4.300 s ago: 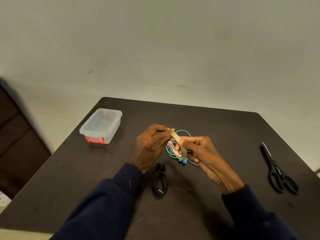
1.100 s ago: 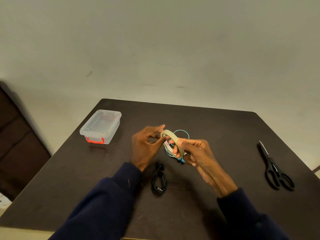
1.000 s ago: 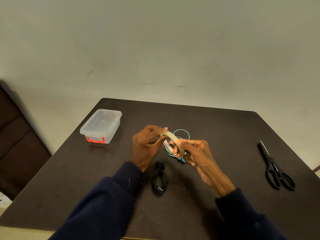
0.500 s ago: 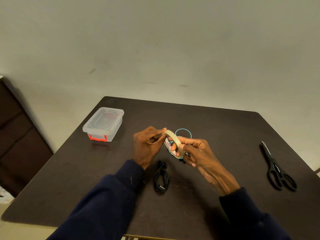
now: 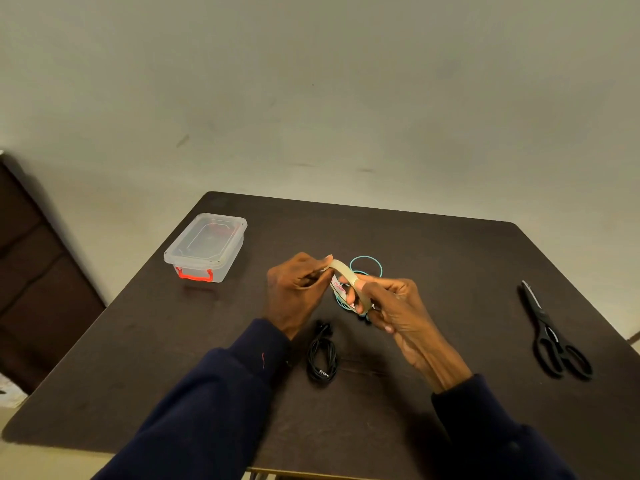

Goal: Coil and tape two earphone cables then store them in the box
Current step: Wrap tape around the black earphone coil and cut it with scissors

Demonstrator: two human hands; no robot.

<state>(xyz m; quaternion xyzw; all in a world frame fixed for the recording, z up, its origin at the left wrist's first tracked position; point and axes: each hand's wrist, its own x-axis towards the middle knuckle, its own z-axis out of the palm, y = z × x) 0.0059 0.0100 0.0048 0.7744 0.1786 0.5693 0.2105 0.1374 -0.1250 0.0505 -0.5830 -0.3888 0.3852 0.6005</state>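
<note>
Head view: a person in dark blue sleeves [image 5: 214,393] holds a beige tape roll [image 5: 350,278] above the dark worktop [image 5: 450,258], the right hand [image 5: 398,306] with fingers curled round its lower rim, the left hand [image 5: 294,289] pinching its top edge. The teal earphone cable [image 5: 367,262] loops out just behind the roll; whether a hand also holds it cannot be told. The black earphone cable [image 5: 322,358], coiled, lies on the worktop between the wrists. The lidded clear box [image 5: 204,251] sits far left, scissors [image 5: 550,337] far right.
</note>
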